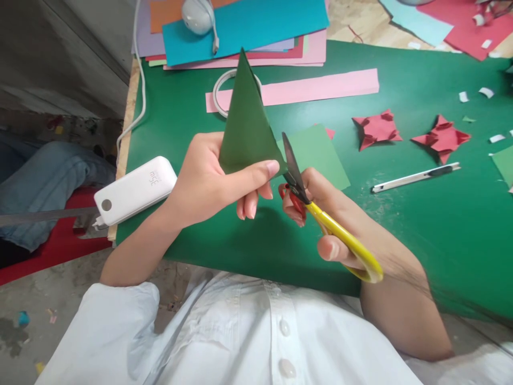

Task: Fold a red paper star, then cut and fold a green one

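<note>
- The left hand (218,179) grasps a folded green paper (246,128) near its base: the thumb lies across the front, pointing to the lower right corner, while the other fingers are behind and below.
- The right hand (334,192) grips the scissors (318,215), its thumb at the yellow handle and its other fingers around the red one.
- The folded paper is held up over the table (248,243), its lower right corner at the scissors; one dark blade rises just beside its right edge. Whether the blades touch the paper cannot be told.
- The folded paper is a tall, narrow triangle, point upward, dark green and smooth on the front, with layers showing along the right edge.
- Behind the scissors, a lighter green sheet (320,158) lies flat on the table, partly covering a small red piece (331,133).
- A white ring (220,85), partly hidden by the folded paper, rests on a long pink strip (320,90).
- To the right are two red paper stars (379,130) with a slim cutter (414,178) nearer the person.
- At the far side, a stack of coloured paper (256,29) carries a rounded white device (197,16) with a cable.
- A white power bank (136,190) lies at the left edge, near the left forearm.
</note>
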`<state>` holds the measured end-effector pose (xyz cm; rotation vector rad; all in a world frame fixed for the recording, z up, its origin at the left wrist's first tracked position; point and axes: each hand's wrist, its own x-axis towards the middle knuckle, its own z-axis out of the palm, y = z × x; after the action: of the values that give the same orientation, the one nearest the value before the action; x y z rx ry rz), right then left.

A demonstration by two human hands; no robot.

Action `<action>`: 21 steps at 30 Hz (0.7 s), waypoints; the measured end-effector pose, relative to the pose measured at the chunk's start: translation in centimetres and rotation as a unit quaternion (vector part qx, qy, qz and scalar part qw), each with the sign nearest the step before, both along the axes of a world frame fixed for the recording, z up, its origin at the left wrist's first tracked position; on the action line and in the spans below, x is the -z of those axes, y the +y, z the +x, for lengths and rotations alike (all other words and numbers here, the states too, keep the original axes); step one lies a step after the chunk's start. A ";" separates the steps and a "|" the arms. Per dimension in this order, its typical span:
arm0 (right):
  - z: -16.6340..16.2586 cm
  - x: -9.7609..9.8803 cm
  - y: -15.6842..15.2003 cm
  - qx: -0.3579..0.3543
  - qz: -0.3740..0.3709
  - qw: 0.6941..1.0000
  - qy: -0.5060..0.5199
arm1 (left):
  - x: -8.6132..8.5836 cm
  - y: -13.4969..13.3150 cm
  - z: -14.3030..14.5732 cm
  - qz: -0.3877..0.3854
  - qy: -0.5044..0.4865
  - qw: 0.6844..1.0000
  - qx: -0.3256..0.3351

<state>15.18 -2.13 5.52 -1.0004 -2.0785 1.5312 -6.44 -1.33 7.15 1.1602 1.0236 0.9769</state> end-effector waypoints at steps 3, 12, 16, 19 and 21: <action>0.0 0.1 0.0 0.019 -0.083 0.996 0.016 | 0.0 0.0 0.0 -0.005 -0.001 1.000 -0.002; 0.1 0.6 0.1 0.037 -0.091 0.995 0.029 | -0.3 0.1 0.1 -0.017 -0.004 1.000 -0.001; 0.0 0.7 0.0 0.039 -0.087 0.995 0.035 | -0.1 0.0 0.0 -0.004 0.000 1.000 -0.001; -0.1 0.9 0.1 0.042 -0.081 0.995 0.043 | -0.1 0.0 0.0 -0.002 0.010 1.000 -0.002; -0.1 1.0 0.1 0.041 -0.075 0.995 0.047 | -0.2 0.0 -0.1 -0.001 0.013 1.000 -0.003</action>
<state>15.10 -1.98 4.53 -1.0308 -1.8580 1.6794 -6.49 -1.30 7.30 1.1703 1.0495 0.9680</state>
